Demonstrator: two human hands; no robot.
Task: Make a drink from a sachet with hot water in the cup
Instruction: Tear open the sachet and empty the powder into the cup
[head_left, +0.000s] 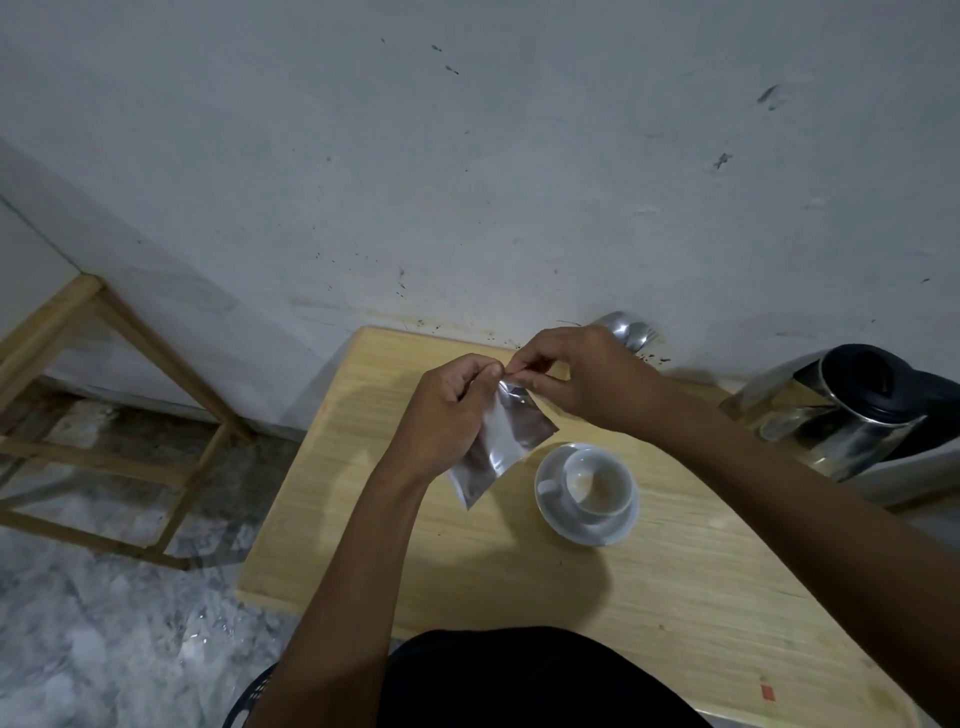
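Head view, grip: we see both bare hands pinching the top edge of a flat, crinkled silver foil sachet (501, 441), held above the table.
Left hand (447, 415): fingers curled closed on the sachet's upper left corner; the shiny pouch hangs down beside its palm.
Right hand (571, 379): thumb and fingertips nipped tight on the same top edge, touching the left hand's fingertips.
Below and right of the grip: a round white glazed ceramic cup (597, 480) sits on a matching white saucer (587, 525); we see a pale tint inside.
Surface under the grip: a pale, grained wooden table (649, 597).
Far right of the grip: a polished steel kettle with black lid (852, 410).
Behind the grip: rough, speckled grey-white wall (467, 156).
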